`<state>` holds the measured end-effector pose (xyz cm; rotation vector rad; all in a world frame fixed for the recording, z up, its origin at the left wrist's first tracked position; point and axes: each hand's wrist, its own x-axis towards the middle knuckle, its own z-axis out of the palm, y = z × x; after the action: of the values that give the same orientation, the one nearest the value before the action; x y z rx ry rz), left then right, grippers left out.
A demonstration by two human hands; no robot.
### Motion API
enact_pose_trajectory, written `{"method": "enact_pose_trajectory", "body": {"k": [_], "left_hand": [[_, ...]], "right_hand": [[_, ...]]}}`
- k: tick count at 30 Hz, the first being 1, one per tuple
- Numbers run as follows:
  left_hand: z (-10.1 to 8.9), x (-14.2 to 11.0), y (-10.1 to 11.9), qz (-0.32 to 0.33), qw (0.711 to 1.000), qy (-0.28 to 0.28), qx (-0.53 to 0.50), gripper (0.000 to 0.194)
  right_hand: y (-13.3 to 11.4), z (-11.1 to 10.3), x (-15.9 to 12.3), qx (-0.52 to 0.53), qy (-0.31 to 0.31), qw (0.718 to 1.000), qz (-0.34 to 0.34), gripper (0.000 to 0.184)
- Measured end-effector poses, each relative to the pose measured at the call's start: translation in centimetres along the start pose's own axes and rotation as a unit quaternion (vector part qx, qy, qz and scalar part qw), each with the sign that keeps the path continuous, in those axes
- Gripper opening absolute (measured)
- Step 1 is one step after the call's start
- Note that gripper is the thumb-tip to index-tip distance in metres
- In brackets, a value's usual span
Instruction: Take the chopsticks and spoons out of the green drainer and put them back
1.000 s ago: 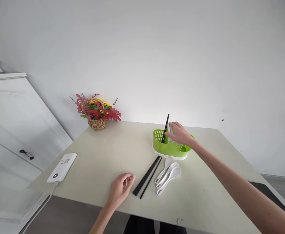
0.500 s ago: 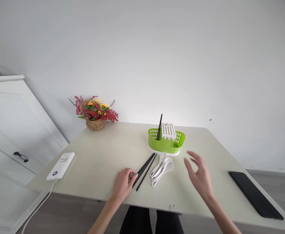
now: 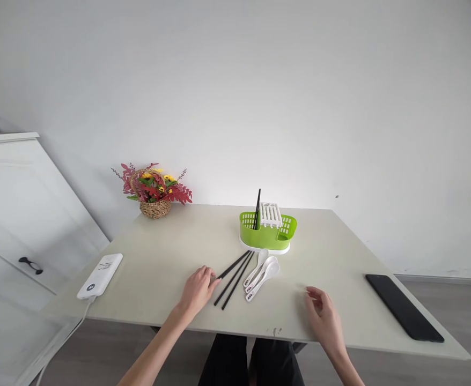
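Observation:
My left hand [image 3: 198, 289] is closed on the near end of a black chopstick [image 3: 234, 265], whose far end points towards the green caddy. Two more black chopsticks [image 3: 237, 281] lie fanned out just right of it, their far tips close together. Beside them three white spoons [image 3: 264, 279] overlap, bowls away from me. Behind stands a green cutlery caddy [image 3: 262, 236] on a white base, with dark chopsticks [image 3: 257, 209] upright in its left part. My right hand [image 3: 323, 316] rests low over the table's front edge, fingers loosely curled and apart from the thumb, holding nothing.
A white slotted rack [image 3: 271, 214] tops the caddy. A wicker basket of flowers [image 3: 155, 208] stands at the back left, and a white power bank [image 3: 101, 275] with a cable lies at the left edge. A black phone [image 3: 404, 306] lies on the right.
My left hand has drawn one chopstick leftwards, apart from the one beside it. My right hand has dropped back towards the front edge, its fingers more curled. The view has shifted slightly.

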<state>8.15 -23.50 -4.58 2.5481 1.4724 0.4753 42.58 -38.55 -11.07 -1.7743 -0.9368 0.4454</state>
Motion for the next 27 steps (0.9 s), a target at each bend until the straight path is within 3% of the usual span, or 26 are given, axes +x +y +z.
{"method": "enact_pose_trajectory", "body": {"k": [4,12,18,27], "left_hand": [[-0.6,0.5,0.8,0.002,0.996,-0.049,0.072,0.014],[-0.8,2.1,2.8,-0.005,0.987,-0.086,0.132,0.026],[-0.9,2.8,4.3,-0.024,0.980,-0.118,0.158,0.015],[-3.9,4.3,3.0,-0.091,0.971,-0.157,0.157,0.020]], "right_hand": [[0.7,0.4,-0.2,-0.020,-0.002,1.000,-0.012,0.045],[0.6,0.7,-0.5,-0.028,-0.003,0.999,-0.015,0.040],[0.8,0.8,-0.5,-0.027,0.000,1.000,-0.005,0.041],[0.8,0.5,-0.5,-0.015,0.005,1.000,0.013,0.046]]}}
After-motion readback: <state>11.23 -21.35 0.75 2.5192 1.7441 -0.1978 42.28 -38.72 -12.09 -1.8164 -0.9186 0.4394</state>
